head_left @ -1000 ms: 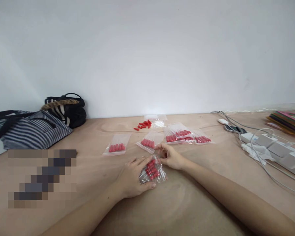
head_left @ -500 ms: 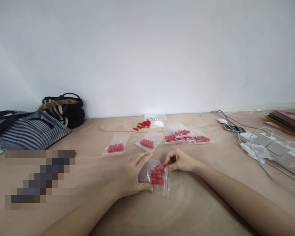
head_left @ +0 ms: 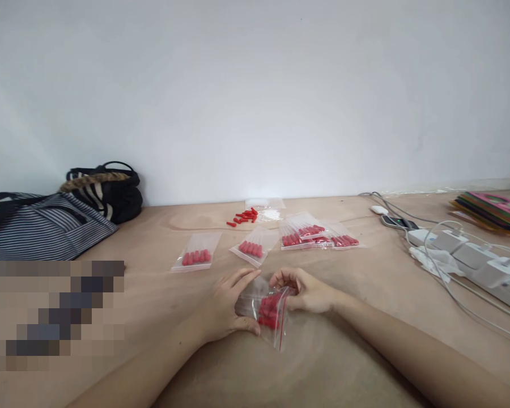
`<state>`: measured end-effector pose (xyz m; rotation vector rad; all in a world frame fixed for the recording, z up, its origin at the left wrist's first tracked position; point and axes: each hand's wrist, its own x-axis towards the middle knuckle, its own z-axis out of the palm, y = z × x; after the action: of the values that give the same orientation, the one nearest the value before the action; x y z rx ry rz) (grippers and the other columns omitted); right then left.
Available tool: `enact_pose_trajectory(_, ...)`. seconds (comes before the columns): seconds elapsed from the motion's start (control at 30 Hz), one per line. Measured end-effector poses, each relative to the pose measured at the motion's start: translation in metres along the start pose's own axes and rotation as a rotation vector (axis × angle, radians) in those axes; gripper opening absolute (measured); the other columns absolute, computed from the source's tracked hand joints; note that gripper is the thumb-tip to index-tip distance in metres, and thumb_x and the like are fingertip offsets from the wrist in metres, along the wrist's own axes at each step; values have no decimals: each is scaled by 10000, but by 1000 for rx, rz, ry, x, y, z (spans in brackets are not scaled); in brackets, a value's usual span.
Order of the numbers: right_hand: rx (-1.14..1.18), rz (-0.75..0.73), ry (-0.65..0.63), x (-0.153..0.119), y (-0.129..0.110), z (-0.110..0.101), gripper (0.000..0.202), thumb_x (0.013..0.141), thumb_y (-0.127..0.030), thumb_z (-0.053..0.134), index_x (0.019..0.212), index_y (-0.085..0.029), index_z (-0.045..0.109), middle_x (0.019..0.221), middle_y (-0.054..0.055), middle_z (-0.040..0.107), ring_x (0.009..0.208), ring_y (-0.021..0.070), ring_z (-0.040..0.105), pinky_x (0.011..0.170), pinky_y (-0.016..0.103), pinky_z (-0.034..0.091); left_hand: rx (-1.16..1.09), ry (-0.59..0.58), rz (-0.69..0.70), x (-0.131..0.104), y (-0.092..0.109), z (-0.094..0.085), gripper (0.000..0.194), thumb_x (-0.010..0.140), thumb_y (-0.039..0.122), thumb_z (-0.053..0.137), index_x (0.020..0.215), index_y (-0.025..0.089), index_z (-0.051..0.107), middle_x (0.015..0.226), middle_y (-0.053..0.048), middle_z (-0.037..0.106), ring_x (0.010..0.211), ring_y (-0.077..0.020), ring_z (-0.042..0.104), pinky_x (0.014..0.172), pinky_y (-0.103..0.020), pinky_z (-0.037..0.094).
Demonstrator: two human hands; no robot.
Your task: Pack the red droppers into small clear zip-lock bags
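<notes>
A clear zip bag with several red pieces inside lies near the table's front, its red-striped edge facing right. My left hand rests at its left end, thumb and fingers spread around the bag. At the bag's upper right, my right hand has curled fingers pinching the bag near its striped edge. Beyond my hands lie a filled bag on the left, another filled bag in the middle and overlapping filled bags on the right. Loose red pieces lie farther back.
Clear plastic bags lie near the wall. A striped bag and a black bag stand at the left. White chargers with cables, a small dark device and a stack of coloured sheets occupy the right.
The bag's striped edge has tilted and moved slightly down. My right hand has shifted a little down, with its fingers more to the left over the bag. The whole view has shifted slightly.
</notes>
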<state>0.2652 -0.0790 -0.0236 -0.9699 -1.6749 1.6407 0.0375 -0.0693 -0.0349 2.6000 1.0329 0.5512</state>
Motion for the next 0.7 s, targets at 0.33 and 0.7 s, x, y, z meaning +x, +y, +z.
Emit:
enact_pose_trajectory(0.33,70,13,147,-4,8,-23,146,532,-196,686,655,-147,623,635,-3,643,557,103,558,561,228,436,209,187,91,16,-9,-17,320,893,227,355,1189,187,470,1144,-87,546,1086,-214,484,944,-370,380)
enact_pose_trajectory(0.7,327,-107,347,-3,22,-69,99,511,-162,610,608,-144,608,583,-2,613,495,102,546,499,232,418,659,-53,149,75,-32,-23,231,810,15,436,886,152,607,842,-82,625,843,-218,595,759,-329,474)
